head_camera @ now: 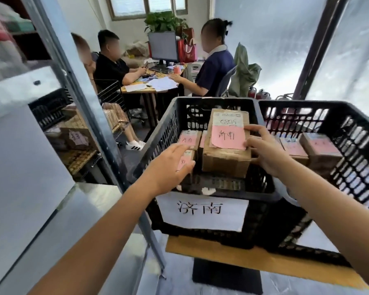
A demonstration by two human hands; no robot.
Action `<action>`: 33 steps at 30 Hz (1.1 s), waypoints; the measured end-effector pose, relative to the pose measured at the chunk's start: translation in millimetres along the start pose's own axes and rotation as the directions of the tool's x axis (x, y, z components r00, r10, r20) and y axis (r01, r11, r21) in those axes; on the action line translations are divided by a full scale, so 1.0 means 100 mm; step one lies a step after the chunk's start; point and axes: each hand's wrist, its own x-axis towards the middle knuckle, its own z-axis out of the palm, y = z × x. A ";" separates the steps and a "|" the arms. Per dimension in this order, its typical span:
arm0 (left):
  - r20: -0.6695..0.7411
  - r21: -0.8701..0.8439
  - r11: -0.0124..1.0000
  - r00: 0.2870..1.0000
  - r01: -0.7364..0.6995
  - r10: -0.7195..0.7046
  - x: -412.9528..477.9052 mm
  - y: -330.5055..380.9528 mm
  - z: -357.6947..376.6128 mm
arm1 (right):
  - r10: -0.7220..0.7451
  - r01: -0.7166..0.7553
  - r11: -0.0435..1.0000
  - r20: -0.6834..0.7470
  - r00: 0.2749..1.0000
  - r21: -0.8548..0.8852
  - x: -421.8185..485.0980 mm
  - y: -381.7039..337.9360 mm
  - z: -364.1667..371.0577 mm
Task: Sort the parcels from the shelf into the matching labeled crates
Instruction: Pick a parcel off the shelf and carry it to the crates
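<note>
A cardboard parcel (226, 158) with a pink handwritten label stands in the black crate (164, 133) that carries a white paper label (202, 210) on its front. My right hand (264, 150) holds the parcel's right side, thumb and fingers curled round its edge. My left hand (170, 167) hovers over the crate's left front with straight fingers, just above a smaller pink-labelled parcel (186, 158). Another small parcel (189, 139) lies behind that one.
A second black crate (349, 133) on the right holds several parcels (320, 147). Both crates sit on a wooden board (222, 258). A metal shelf post (73, 81) rises at left, with crates behind it. Three people sit at a desk (153, 86) in the background.
</note>
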 end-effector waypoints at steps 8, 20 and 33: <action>0.175 -0.023 0.999 0.984 0.049 -0.045 0.45 -0.28 0.06 | 0.247 -0.253 0.947 -0.052 0.968 -0.200 0.77 0.42 0.34; 0.315 0.108 0.988 0.939 0.110 -0.139 0.86 -0.47 0.14 | 0.314 -0.361 0.877 -0.192 0.930 -0.317 1.43 1.06 0.56; 0.412 0.181 0.980 0.898 0.086 -0.154 0.88 -0.54 0.23 | 0.368 -0.409 0.864 -0.186 0.911 -0.293 1.58 1.47 0.64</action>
